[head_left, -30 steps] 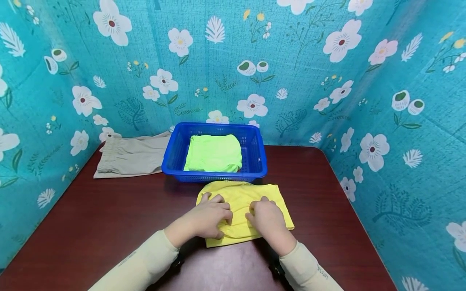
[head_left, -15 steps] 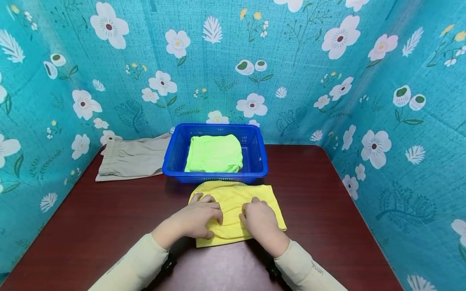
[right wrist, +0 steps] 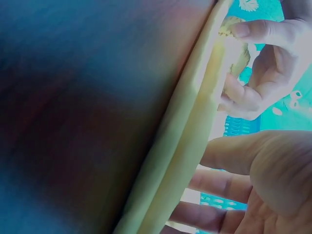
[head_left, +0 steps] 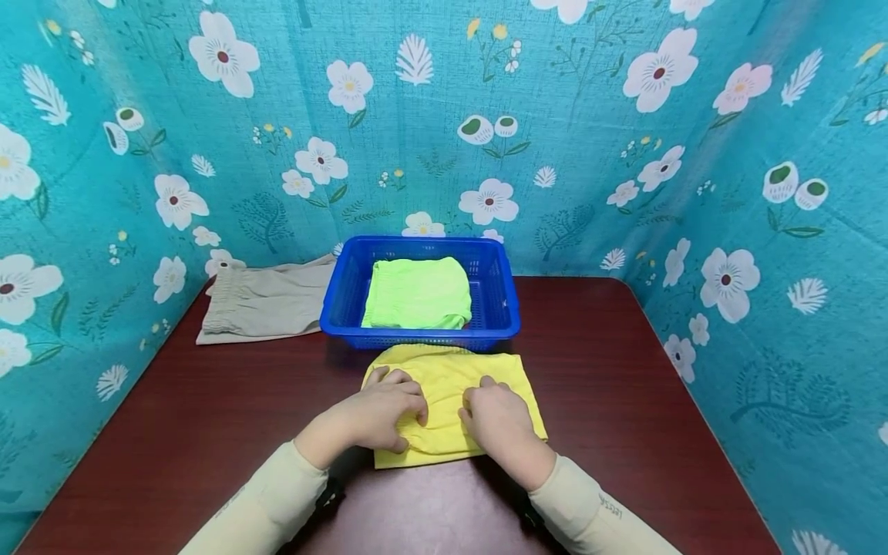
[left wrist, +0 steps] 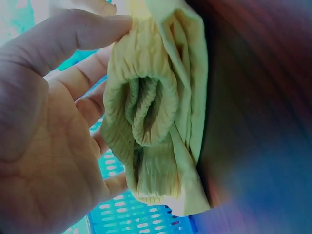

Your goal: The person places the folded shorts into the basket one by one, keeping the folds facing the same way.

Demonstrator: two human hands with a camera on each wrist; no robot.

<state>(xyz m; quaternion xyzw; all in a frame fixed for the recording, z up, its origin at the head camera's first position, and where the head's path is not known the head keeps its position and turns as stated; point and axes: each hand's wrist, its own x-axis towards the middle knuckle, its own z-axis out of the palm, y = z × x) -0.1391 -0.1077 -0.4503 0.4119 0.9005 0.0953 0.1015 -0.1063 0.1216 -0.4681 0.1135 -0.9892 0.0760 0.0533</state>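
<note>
Folded yellow pants (head_left: pixel 444 385) with a gathered elastic waistband lie flat on the table, just in front of the blue basket. My left hand (head_left: pixel 381 408) rests on their left part with fingers spread and slightly bent. In the left wrist view, the thumb touches the gathered waistband (left wrist: pixel 153 112), which is rolled into an open loop. On the right part of the pants rests my right hand (head_left: pixel 502 428), its fingers loosely bent. The right wrist view shows its thumb and fingers touching the layered yellow edge (right wrist: pixel 183 131), with the left hand (right wrist: pixel 278 73) beyond.
The blue plastic basket (head_left: pixel 420 337) stands behind the pants and holds a folded bright green garment (head_left: pixel 419 293). Left of it lies a folded beige garment (head_left: pixel 270 301) with an elastic waist. A floral curtain (head_left: pixel 430 116) encloses the dark red table (head_left: pixel 597 370).
Both hands and the yellow pants have shifted left relative to the basket. The head view has also moved slightly. The green and beige garments stay where they were.
</note>
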